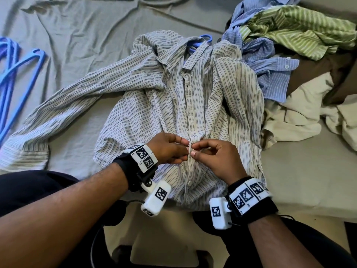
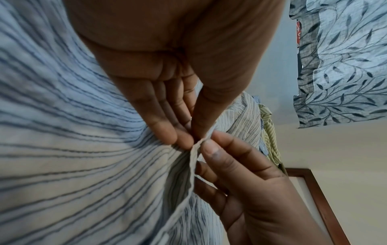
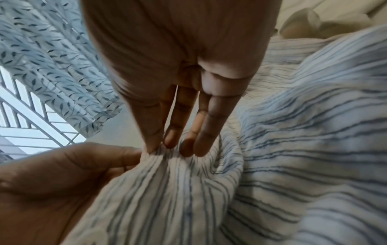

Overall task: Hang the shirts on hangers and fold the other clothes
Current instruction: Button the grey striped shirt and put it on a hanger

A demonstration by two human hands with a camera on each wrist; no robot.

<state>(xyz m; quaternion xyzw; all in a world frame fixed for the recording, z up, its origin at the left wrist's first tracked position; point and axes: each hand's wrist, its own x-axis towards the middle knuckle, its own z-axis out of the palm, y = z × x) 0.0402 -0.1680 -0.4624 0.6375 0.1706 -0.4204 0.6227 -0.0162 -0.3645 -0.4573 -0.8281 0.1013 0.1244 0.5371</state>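
The striped shirt (image 1: 185, 105) is lying front-up on the bed (image 1: 81, 31), its lower half directly under both hands, its collar at the far end from them. A blue hanger (image 1: 205, 38) is sitting inside the collar, only its hook showing beyond the neck opening. The left hand (image 1: 168, 149) is pinching the button strip between thumb and fingers; the right hand (image 1: 216, 159) is pinching the same strip from the other side, fingertips almost meeting. A white button (image 1: 189, 183) is showing on the strip just nearer the wrists.

Spare blue hangers (image 1: 17, 74) are lying well off to the left of the left hand. A heap of clothes (image 1: 286, 60) is lying beyond and right of the right hand, touching the shirt's shoulder.

The left wrist view alone is showing a leaf-print curtain (image 2: 339, 66) and a wooden frame (image 2: 322, 203). The right wrist view alone is showing a window grille (image 3: 31, 116).
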